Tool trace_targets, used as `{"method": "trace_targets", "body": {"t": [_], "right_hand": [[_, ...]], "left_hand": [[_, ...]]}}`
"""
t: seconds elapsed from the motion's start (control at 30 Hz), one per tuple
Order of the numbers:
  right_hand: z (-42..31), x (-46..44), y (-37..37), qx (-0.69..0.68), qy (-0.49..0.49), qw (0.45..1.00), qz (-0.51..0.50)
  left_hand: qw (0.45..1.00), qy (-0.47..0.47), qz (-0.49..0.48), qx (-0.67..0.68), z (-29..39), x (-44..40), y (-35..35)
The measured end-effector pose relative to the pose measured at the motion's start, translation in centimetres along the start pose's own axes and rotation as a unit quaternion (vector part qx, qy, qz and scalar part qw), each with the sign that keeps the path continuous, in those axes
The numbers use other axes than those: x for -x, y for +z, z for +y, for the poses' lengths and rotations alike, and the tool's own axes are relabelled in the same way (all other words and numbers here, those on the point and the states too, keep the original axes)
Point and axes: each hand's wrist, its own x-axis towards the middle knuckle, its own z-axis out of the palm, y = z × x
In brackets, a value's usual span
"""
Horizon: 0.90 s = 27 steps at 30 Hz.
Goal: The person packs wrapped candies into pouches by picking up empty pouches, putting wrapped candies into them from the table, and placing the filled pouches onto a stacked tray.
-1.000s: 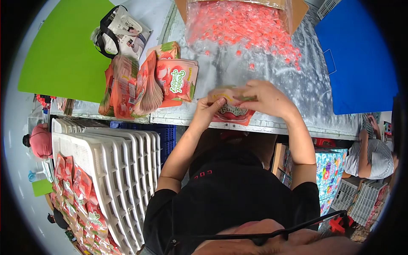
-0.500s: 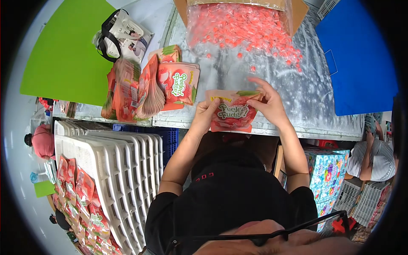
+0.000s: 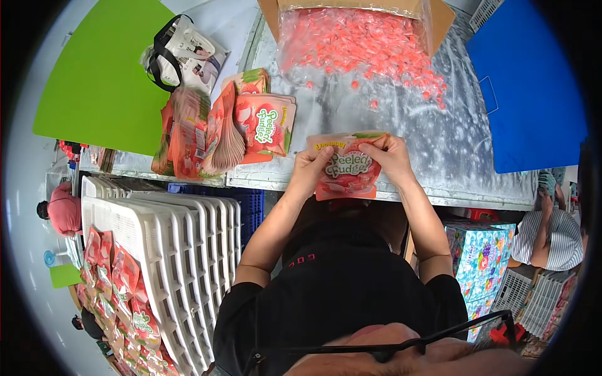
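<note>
White crates [image 3: 191, 250] stand stacked at left, then fanned pouches [image 3: 224, 128] lie on the metal table [image 3: 451, 153]; the left hand [image 3: 307, 170] pinches one side of the held pouch [image 3: 348, 168] at the table's near edge, wrapped pink sweets [image 3: 360, 47] spread beyond; the right hand [image 3: 395, 158] pinches the other side, its rear fingers seemingly hidden; farthest right, a blue panel [image 3: 533, 100].

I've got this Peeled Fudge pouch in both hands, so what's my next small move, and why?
I'd probably ease the top of the pouch apart: your left hand and right hand both hold it near the top, thumbs on the printed front, and loose pink pieces lie ahead on the table. I can't tell whether it's already open.
</note>
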Motion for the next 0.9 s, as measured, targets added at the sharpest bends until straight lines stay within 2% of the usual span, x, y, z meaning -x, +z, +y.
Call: {"method": "trace_targets", "body": {"t": [0.13, 0.17, 0.23, 0.27, 0.3, 0.33, 0.4, 0.43, 0.47, 0.5, 0.53, 0.57, 0.6, 0.63, 0.7, 0.73, 0.8, 0.9], "right_hand": [[0.8, -0.4, 0.0, 0.005, -0.004, 1.000, 0.010], [2.3, -0.6, -0.7, -0.030, -0.022, 0.999, 0.023], [2.3, -0.8, -0.3, -0.066, -0.039, 0.996, 0.034], [2.4, -0.6, 0.0, -0.079, -0.027, 0.994, 0.076], [2.2, -0.6, 0.6, -0.092, -0.016, 0.989, 0.118], [2.7, -0.7, 1.0, -0.093, -0.015, 0.989, 0.118], [4.7, -1.1, 1.4, -0.065, -0.044, 0.981, 0.180], [6.3, -1.5, 1.2, -0.066, -0.045, 0.980, 0.180], [8.2, -1.8, 0.9, -0.013, -0.031, 0.981, 0.194], [10.1, -2.1, 0.4, 0.039, -0.015, 0.977, 0.207], [11.6, -2.2, -0.4, 0.135, 0.016, 0.969, 0.206], [11.9, -2.0, -0.5, 0.135, 0.016, 0.969, 0.204], [12.2, -1.7, -0.6, 0.213, 0.007, 0.950, 0.226], [12.4, -1.6, -0.6, 0.289, 0.001, 0.925, 0.248], [12.0, -1.5, 0.1, 0.290, 0.009, 0.921, 0.260], [12.0, -1.3, 0.4, 0.293, 0.015, 0.917, 0.270], [13.0, -1.3, 0.0, 0.286, 0.004, 0.922, 0.259], [13.9, -1.7, -0.5, 0.256, -0.011, 0.933, 0.251]], "left_hand": [[0.998, -0.020, -0.010, 0.051, -0.5, -0.6, -0.8], [0.999, -0.018, -0.009, 0.051, -0.2, -0.5, -0.7], [0.987, -0.039, 0.021, 0.153, 1.7, 0.1, 0.4], [0.987, -0.039, 0.023, 0.153, 1.4, -0.1, 0.5], [0.990, 0.016, 0.046, 0.130, 0.8, -0.6, 0.5], [0.990, 0.071, 0.068, 0.106, 0.1, -1.1, 0.5], [0.990, 0.042, 0.082, 0.109, -1.3, -1.5, -0.1], [0.989, 0.017, 0.094, 0.113, -2.1, -1.9, -0.4], [0.987, -0.007, 0.135, 0.086, -3.0, -2.4, -0.8], [0.987, -0.008, 0.134, 0.085, -4.7, -3.0, -2.1], [0.973, 0.013, 0.172, -0.150, -6.8, -3.7, -3.7], [0.903, 0.032, 0.202, -0.377, -7.8, -4.1, -4.6], [0.854, 0.129, 0.226, -0.450, -6.7, -2.8, -2.8], [0.854, 0.128, 0.225, -0.451, -6.0, -2.2, -1.6], [0.705, 0.265, 0.118, -0.648, -5.9, -1.0, 0.2], [0.706, 0.259, 0.120, -0.648, -7.3, -0.5, 0.9], [0.699, 0.216, 0.012, -0.681, -9.4, -0.5, 1.9], [0.707, 0.211, 0.014, -0.675, -10.3, -0.7, 1.6]]}}
